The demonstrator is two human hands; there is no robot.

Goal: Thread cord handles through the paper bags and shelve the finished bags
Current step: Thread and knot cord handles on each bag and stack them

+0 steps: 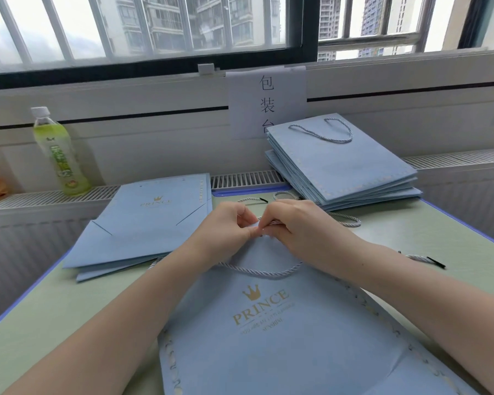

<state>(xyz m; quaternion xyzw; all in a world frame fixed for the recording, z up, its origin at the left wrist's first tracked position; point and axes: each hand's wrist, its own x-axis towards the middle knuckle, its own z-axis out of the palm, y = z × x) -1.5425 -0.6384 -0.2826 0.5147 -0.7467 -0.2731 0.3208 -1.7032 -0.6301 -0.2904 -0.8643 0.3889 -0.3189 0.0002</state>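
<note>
Both hands at far edge of PRINCE bag point(268, 323): left hand point(226, 226) pinches bag edge, right hand point(294, 220) pinches cord point(345, 222); finished-bag stack point(345, 169) beyond-right.

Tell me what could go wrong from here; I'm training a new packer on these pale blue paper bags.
1. Both hands, the left hand and the right hand, pinch the twisted grey-white cord at the top edge of the pale blue paper bag; a hard tug might tear the paper.
2. A spare black-tipped cord lies near the right edge of the green table and may get knocked off.
</note>
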